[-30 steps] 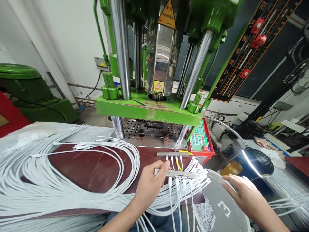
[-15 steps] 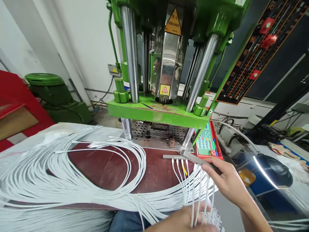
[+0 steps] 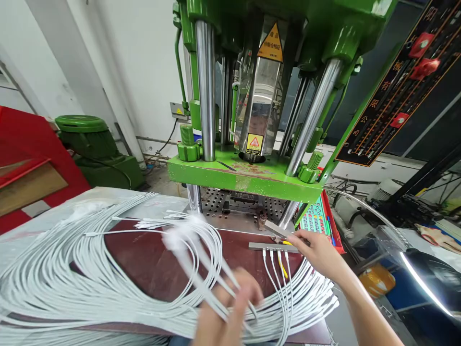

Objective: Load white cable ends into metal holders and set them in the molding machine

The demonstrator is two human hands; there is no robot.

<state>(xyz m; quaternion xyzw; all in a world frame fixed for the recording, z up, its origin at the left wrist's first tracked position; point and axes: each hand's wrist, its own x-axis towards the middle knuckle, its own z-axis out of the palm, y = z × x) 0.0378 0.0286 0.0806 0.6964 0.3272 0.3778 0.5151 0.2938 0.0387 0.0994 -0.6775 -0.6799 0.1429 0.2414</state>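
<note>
My left hand, blurred, grips a bunch of white cables lifted off the bench; my right hand pinches a thin metal strip by the grey cable-holding bar.

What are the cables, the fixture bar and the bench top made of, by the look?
Cables: white, matte, bending in loose loops, so likely a plastic or rubber jacket. Fixture bar by the right hand: flat grey strip with a dull sheen, apparently metal. Bench top: dark reddish-brown, smooth, slightly glossy board, possibly laminate; cannot tell for sure. The left hand grips a blurred bunch of cables.
</note>
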